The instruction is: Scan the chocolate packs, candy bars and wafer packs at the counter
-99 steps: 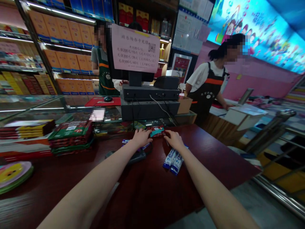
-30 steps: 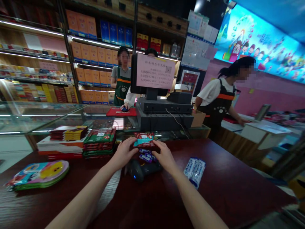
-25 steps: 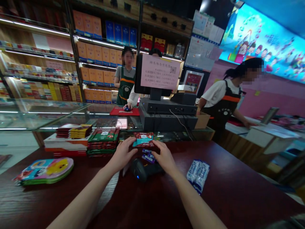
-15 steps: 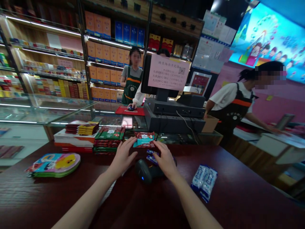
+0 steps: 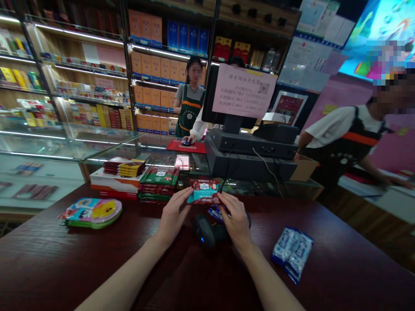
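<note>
The packet is being held up just behind and above the scanner, long side level and printed face toward the camera. The left hand is pinching its left edge and the right hand its right edge, fingers closed on the wrapper. The right hand is hanging over the scanner's right end.

About three seconds ago the packet was lying low at the far edge of the counter with both hands flat on it. Now it is being carried clear of the wood. Over the last second the two-handed grip is staying as it was.

Purple sweets are lying just behind the scanner, under the packet. The blue packs are lying right of the scanner, now well apart from the right forearm that was crossing them earlier. A stack of green and red packs is sitting behind and left of the scanner, and a round book is lying farther left. The till is standing behind the scanner, with two aproned people working beyond it.
</note>
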The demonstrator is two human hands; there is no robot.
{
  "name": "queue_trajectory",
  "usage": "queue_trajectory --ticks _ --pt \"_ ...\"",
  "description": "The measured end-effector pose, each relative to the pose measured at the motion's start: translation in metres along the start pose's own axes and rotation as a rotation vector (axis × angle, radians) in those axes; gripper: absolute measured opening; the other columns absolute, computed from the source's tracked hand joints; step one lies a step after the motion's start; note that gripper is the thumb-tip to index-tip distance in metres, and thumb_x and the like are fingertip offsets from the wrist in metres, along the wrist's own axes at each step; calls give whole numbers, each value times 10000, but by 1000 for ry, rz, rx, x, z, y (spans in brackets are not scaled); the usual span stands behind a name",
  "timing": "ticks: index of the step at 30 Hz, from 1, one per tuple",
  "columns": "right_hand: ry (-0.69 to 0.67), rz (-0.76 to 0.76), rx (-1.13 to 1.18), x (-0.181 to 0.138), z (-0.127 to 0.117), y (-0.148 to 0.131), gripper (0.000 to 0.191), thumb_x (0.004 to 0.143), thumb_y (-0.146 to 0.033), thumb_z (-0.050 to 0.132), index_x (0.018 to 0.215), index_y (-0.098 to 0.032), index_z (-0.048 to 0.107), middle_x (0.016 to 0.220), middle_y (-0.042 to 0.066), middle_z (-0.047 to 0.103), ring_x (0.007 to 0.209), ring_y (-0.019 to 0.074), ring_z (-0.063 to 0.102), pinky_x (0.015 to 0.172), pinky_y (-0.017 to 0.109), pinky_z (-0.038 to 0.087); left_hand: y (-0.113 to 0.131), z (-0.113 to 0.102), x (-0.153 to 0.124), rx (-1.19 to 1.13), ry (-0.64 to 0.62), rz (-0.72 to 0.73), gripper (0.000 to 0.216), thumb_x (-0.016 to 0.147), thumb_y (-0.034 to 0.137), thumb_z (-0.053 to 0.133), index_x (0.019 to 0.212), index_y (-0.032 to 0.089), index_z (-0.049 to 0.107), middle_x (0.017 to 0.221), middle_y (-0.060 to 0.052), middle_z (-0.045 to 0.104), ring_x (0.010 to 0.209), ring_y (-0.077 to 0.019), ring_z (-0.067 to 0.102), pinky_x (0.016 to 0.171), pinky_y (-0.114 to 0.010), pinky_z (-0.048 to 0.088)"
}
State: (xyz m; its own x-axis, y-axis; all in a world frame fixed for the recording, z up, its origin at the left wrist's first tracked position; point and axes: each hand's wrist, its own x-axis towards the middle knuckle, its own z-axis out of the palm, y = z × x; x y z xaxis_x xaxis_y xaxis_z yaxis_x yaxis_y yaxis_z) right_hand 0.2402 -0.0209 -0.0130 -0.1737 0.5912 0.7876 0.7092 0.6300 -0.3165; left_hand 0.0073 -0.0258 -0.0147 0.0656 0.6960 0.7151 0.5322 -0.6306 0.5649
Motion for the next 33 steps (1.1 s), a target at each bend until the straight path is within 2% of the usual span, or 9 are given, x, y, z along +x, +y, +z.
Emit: queue_trajectory --ticks 4,10,16,20,25,27,33 --pt "33 -44 -10 -2 -3 3 367 983 -189 509 1302 -283 662 1244 65 727 1190 233 651 988 417 480 2 1 -2 -29 6 22 391 953 219 533 1331 280 616 1360 -41 655 1271 -191 608 1132 -382 476" --pt "60 -63 -2 -2 -10 0 299 989 -220 534 1247 -261 682 1193 68 744 1151 232 667 967 405 475 5 -1 -3 -53 7 20 363 924 151 513 1237 263 658 1315 -42 678 1242 -193 620 1116 -391 481" --pt "135 -36 10 1 -18 -6 149 986 -288 586 1078 -246 697 1049 54 764 1014 224 692 905 386 468 7 -2 -3 -69 37 7 221 924 194 558 1086 248 698 1145 -45 725 1097 -195 672 1006 -358 535" --pt "161 -13 22 4 -20 -9 115 980 -321 610 1010 -236 683 968 48 741 941 217 677 855 370 463 11 -2 0 -67 87 26 134 931 227 588 1004 235 700 1052 -45 721 1026 -190 673 938 -334 545" --pt "228 68 108 7 -15 -10 146 958 -373 631 991 -245 691 1041 69 663 996 229 624 879 377 499 11 2 3 -93 168 18 92 922 272 638 987 226 684 1028 -41 719 1003 -192 670 914 -342 534" --pt "207 112 151 6 -12 -9 169 963 -391 617 1024 -247 681 1064 66 672 1011 231 627 897 384 494 9 4 3 -72 163 -12 124 919 293 650 1022 236 687 1028 -33 730 989 -193 674 910 -346 525" --pt "137 315 158 5 -6 -9 261 929 -488 621 1016 -245 662 948 37 713 891 234 636 825 363 477 10 8 6 -27 207 -108 197 907 341 670 1072 236 648 930 -9 719 895 -181 673 864 -337 506"
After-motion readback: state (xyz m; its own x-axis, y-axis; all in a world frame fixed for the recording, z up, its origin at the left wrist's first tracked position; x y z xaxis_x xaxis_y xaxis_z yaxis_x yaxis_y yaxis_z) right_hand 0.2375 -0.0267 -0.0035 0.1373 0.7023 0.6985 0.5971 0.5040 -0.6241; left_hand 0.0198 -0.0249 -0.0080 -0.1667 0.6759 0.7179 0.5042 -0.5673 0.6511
